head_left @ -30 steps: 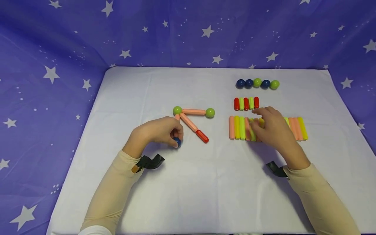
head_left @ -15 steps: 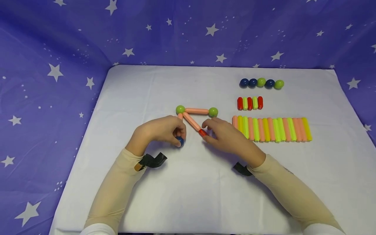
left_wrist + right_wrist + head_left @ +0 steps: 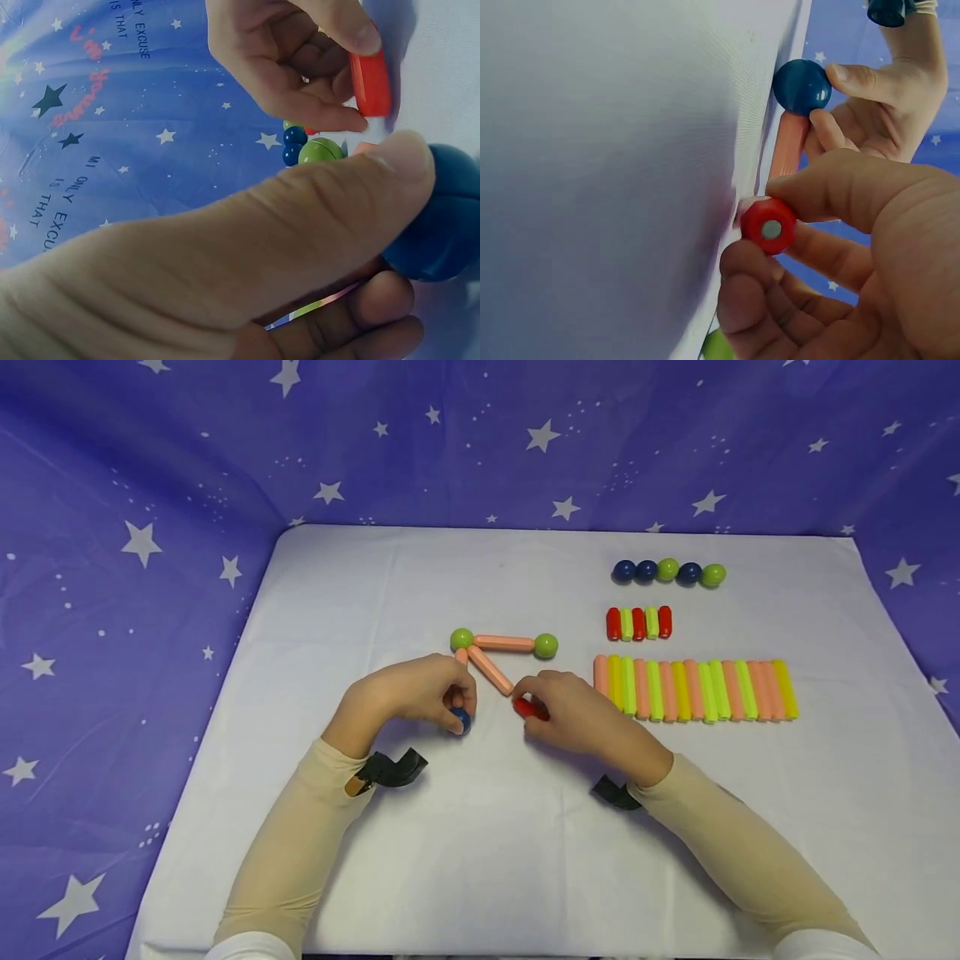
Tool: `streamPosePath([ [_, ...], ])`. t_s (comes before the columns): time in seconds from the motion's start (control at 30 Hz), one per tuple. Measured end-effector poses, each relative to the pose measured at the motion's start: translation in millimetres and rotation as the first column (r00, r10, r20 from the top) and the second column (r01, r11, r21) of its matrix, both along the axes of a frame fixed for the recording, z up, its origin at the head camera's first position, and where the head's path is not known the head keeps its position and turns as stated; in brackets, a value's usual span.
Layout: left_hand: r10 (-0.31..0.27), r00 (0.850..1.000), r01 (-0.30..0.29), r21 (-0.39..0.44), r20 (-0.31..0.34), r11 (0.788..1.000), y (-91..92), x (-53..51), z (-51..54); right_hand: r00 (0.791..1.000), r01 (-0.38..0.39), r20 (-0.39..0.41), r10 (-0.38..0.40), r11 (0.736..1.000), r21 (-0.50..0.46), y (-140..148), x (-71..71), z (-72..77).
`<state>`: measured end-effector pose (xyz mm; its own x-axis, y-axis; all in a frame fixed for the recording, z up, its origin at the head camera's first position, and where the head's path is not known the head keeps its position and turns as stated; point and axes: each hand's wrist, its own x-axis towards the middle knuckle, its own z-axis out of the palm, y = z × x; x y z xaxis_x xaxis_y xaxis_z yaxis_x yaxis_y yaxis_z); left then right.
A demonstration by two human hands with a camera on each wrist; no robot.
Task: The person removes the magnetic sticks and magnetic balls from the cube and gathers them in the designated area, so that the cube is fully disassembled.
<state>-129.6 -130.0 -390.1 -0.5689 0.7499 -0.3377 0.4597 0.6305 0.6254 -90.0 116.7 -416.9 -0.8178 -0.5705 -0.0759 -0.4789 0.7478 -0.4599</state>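
Note:
In the head view my left hand (image 3: 420, 687) pinches a dark blue ball (image 3: 461, 720) at the near end of a pink stick (image 3: 461, 657), most of which is behind my fingers. My right hand (image 3: 581, 714) holds a short red stick (image 3: 527, 707) by thumb and fingers; a round metal spot shows on its end in the right wrist view. Just beyond it lies a slanted pink stick (image 3: 491, 671), its far end at a green ball (image 3: 462, 639). From that ball another pink stick (image 3: 504, 644) runs right to a second green ball (image 3: 546, 646).
To the right lies a row of long pink, yellow and green sticks (image 3: 696, 691). Behind it are several short red and green sticks (image 3: 638, 624), then a line of blue and green balls (image 3: 667, 570). Starry blue cloth (image 3: 480, 443) surrounds the white table (image 3: 450, 860).
My right hand has come left from above the long sticks and taken hold of the red stick, which has shifted slightly off the slanted pink one. My left hand keeps its pinch on the ball.

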Motion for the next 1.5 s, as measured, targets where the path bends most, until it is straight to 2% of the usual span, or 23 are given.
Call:
streamPosePath([
  [0.13, -0.002, 1.000, 0.002, -0.001, -0.003, 1.000, 0.7, -0.2, 0.1, 0.999, 0.035, -0.007, -0.036, 0.997, -0.070, 16, 4.8, -1.0],
  [0.27, -0.001, 1.000, 0.000, -0.004, -0.004, 1.000, 0.8, -0.6, -0.4, 0.994, 0.109, 0.016, -0.108, 0.984, -0.139, 36, 8.5, 3.9],
  [0.47, -0.004, 1.000, 0.004, -0.013, -0.007, 1.000, 1.5, 0.3, -1.8, 0.966, 0.253, -0.010, -0.257, 0.957, -0.141, 76, -2.4, 15.7],
  [0.63, -0.001, 1.000, 0.001, -0.010, -0.003, 1.000, 1.8, 0.8, -0.7, 0.914, 0.406, 0.013, -0.405, 0.913, -0.050, 116, -26.8, 32.0],
  [0.77, -0.001, 1.000, 0.001, -0.003, -0.003, 1.000, 3.4, 0.8, 0.7, 0.854, 0.514, 0.065, -0.517, 0.856, 0.053, 154, -56.2, 40.3],
  [0.87, -0.002, 1.000, 0.002, -0.006, -0.001, 1.000, 4.3, 1.0, 1.6, 0.809, 0.563, 0.117, -0.577, 0.816, 0.133, 179, -80.2, 38.7],
  [0.97, 0.002, 1.000, -0.002, -0.017, 0.001, 1.000, 3.5, 1.8, 1.8, 0.789, 0.560, 0.167, -0.591, 0.804, 0.201, 193, -101.8, 33.7],
  [1.07, 0.004, 1.000, -0.004, -0.021, 0.003, 1.000, 0.9, 3.4, 0.9, 0.791, 0.523, 0.214, -0.574, 0.814, 0.250, 198, -117.9, 26.9],
  [1.13, 0.004, 1.000, -0.004, -0.016, 0.003, 1.000, 0.2, 4.0, -0.4, 0.788, 0.504, 0.242, -0.566, 0.819, 0.272, 199, -123.6, 23.8],
  [1.3, 0.008, 1.000, -0.008, -0.007, -0.002, 1.000, 1.2, 4.0, -1.7, 0.771, 0.495, 0.295, -0.564, 0.822, 0.280, 198, -125.7, 21.1],
  [1.5, 0.010, 1.000, -0.010, -0.015, -0.008, 1.000, 1.6, 3.0, -0.5, 0.767, 0.486, 0.313, -0.560, 0.826, 0.286, 190, -124.0, 23.1],
])
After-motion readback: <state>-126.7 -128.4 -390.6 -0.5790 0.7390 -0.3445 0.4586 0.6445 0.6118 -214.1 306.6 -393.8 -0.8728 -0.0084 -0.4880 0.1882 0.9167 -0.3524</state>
